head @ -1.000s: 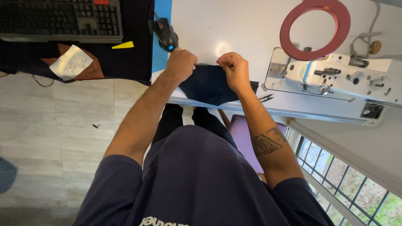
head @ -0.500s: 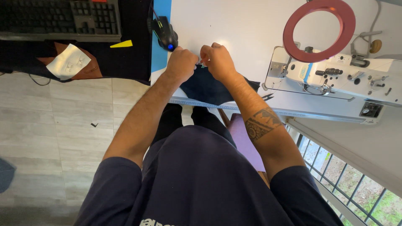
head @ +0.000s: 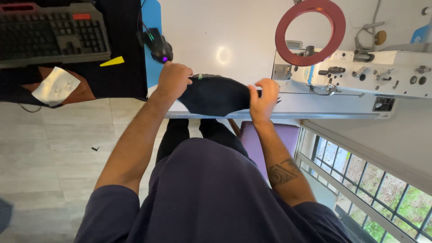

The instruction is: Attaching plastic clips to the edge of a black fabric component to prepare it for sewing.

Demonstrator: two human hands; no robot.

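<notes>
A: What is each hand on?

B: Both are on the dark cloth piece [head: 215,94], which lies flat at the near edge of the white bench [head: 216,31], between the two hands. The left hand [head: 173,81] has its grip closed over the cloth's left end, fingers curled down on top. The right hand [head: 262,96] pinches the right end, thumb and fingers narrow around the edge.

A: How would that cloth handle?

B: My judgement: light, soft and limp. It would sag or fold if lifted from one end, so the two opposite ends, where the hands are now, look like the sound places to hold it. It seems neither fragile nor slippery.

A: What sits around the grip?

B: Just beyond the left hand, a black mouse [head: 157,45] with a small glowing light. Beyond and to the right of the right hand, a white sewing machine [head: 360,76] with a red ring [head: 310,31] above it. Well left of the left hand, a black keyboard [head: 54,33].
</notes>
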